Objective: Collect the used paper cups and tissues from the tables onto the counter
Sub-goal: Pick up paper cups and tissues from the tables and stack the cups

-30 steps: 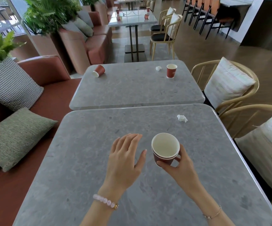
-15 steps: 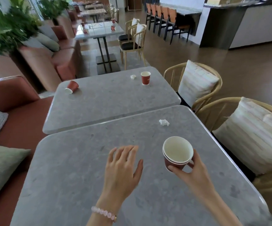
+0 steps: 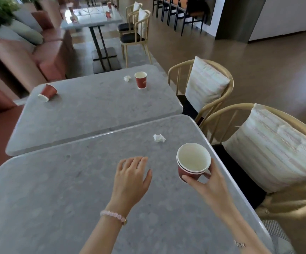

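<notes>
Two nested paper cups (image 3: 192, 162), judged light and crushable, are gripped round the wall by the right hand (image 3: 209, 182), centre right. The left hand (image 3: 132, 176) is loosely spread, empty. The crumpled tissue (image 3: 159, 138) above it, judged soft, should be pinched lightly.

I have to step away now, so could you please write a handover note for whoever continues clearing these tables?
Right hand grips two nested cups. Left hand open over the near table, holding nothing.
Near table: one crumpled tissue.
Far table: upright cup with a small tissue beside it, tipped cup near its left edge.
Done: two cups in hand.
Left: everything else to the counter.
</notes>
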{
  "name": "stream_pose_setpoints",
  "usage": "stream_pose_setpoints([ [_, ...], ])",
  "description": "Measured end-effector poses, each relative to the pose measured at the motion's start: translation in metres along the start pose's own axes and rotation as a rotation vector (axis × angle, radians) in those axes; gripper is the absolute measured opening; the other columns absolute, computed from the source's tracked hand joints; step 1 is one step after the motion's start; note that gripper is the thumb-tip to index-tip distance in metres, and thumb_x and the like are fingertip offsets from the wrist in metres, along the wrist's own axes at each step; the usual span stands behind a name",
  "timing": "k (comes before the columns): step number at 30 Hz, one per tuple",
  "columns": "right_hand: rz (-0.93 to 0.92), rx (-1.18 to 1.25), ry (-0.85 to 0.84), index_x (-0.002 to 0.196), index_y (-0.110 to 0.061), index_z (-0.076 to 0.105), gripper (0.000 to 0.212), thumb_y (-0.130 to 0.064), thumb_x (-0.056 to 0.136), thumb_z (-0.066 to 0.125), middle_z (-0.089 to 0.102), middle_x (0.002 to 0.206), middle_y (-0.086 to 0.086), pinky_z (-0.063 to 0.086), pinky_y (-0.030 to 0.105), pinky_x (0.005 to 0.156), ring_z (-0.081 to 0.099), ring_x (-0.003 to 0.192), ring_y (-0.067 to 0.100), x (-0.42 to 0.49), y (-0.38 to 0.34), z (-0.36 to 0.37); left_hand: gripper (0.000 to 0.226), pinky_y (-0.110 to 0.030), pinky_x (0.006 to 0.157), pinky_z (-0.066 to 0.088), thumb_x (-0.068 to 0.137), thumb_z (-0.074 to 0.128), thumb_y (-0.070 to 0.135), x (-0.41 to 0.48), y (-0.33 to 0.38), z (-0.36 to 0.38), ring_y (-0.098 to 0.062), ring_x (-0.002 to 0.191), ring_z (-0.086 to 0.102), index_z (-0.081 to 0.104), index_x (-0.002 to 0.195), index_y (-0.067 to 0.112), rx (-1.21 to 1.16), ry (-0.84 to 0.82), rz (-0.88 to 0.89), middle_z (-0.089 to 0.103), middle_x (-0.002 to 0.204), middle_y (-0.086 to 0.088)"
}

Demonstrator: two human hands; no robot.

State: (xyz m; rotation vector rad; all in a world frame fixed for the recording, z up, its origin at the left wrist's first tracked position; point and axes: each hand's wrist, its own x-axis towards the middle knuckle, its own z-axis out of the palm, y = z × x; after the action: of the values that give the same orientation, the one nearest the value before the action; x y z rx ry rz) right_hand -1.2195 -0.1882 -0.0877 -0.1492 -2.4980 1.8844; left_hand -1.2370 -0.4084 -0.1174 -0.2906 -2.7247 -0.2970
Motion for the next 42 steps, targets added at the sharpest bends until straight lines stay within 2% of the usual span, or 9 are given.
stream_pose_setpoints([
  [5,-0.016,0.003,-0.074,0.105,-0.052,0.046,0.070,-0.013,0.063,0.085,0.060,0.108,-0.031,0.045,0.012,0.083,0.059,0.101,-0.005,0.049,0.016,-0.026,0.036,-0.035,0.077,0.049,0.080,0.042,0.031,0.042,0.020,0.057,-0.022,0.082,0.065,0.067,0.097,0.013,0.011,-0.066,-0.105,0.068,0.092,0.001],
  [8,0.009,0.022,-0.138,0.106,-0.047,0.047,0.066,-0.011,0.065,0.084,0.061,0.110,-0.021,0.041,0.003,0.078,0.056,0.101,-0.010,0.073,0.025,-0.037,0.026,-0.036,0.075,0.049,0.074,0.061,0.022,0.065,0.021,0.088,-0.024,0.081,0.065,0.065,0.098,0.013,0.002,-0.114,-0.179,0.067,0.094,0.001],
  [12,0.029,0.029,-0.185,0.111,-0.037,0.049,0.066,-0.008,0.064,0.084,0.062,0.111,-0.016,0.041,0.002,0.079,0.057,0.100,-0.008,0.103,0.040,-0.045,0.048,-0.038,0.071,0.050,0.061,0.079,0.012,0.100,0.018,0.114,-0.026,0.082,0.065,0.064,0.107,0.013,-0.006,-0.176,-0.257,0.067,0.097,0.000],
  [18,0.052,0.051,-0.210,0.107,-0.037,0.051,0.064,-0.005,0.063,0.084,0.063,0.105,-0.016,0.042,0.003,0.079,0.058,0.100,-0.005,0.134,0.057,-0.047,0.050,-0.040,0.083,0.045,0.069,0.074,0.010,0.134,0.004,0.149,-0.027,0.104,0.061,0.062,0.117,0.016,-0.036,-0.275,-0.324,0.064,0.117,0.001],
  [21,0.071,0.044,-0.229,0.109,-0.038,0.051,0.064,-0.010,0.062,0.085,0.063,0.106,-0.019,0.042,0.004,0.081,0.057,0.103,-0.006,0.144,0.063,-0.045,0.044,-0.041,0.084,0.044,0.072,0.071,0.010,0.139,-0.002,0.160,-0.029,0.103,0.060,0.063,0.116,0.015,-0.018,-0.296,-0.320,0.064,0.116,-0.001],
  [26,0.078,0.042,-0.252,0.112,-0.037,0.051,0.065,-0.010,0.063,0.085,0.062,0.110,-0.016,0.041,0.003,0.082,0.056,0.104,-0.006,0.156,0.066,-0.040,0.030,-0.037,0.068,0.048,0.060,0.077,0.006,0.139,-0.006,0.169,-0.027,0.077,0.064,0.066,0.086,0.018,0.030,-0.251,-0.302,0.066,0.086,0.001],
  [28,0.071,0.048,-0.253,0.115,-0.034,0.050,0.067,-0.008,0.063,0.085,0.061,0.112,-0.015,0.040,0.001,0.081,0.056,0.103,-0.007,0.159,0.066,-0.040,0.029,-0.036,0.064,0.048,0.059,0.079,0.006,0.140,-0.004,0.169,-0.026,0.073,0.063,0.065,0.081,0.018,0.032,-0.230,-0.286,0.064,0.081,0.002],
  [32,0.058,0.044,-0.238,0.113,-0.037,0.049,0.067,-0.008,0.064,0.084,0.061,0.113,-0.015,0.040,0.001,0.081,0.056,0.103,-0.008,0.159,0.065,-0.043,0.029,-0.034,0.064,0.047,0.060,0.080,0.007,0.140,0.001,0.160,-0.024,0.070,0.062,0.065,0.082,0.019,0.017,-0.176,-0.266,0.063,0.079,0.003],
  [42,-0.002,0.025,-0.203,0.108,-0.043,0.047,0.066,-0.010,0.065,0.084,0.058,0.111,-0.022,0.041,0.001,0.077,0.055,0.100,-0.013,0.134,0.044,-0.056,0.031,-0.036,0.073,0.047,0.071,0.078,0.010,0.124,0.037,0.086,-0.022,0.076,0.063,0.069,0.100,0.015,0.006,0.022,-0.178,0.066,0.087,0.002],
])
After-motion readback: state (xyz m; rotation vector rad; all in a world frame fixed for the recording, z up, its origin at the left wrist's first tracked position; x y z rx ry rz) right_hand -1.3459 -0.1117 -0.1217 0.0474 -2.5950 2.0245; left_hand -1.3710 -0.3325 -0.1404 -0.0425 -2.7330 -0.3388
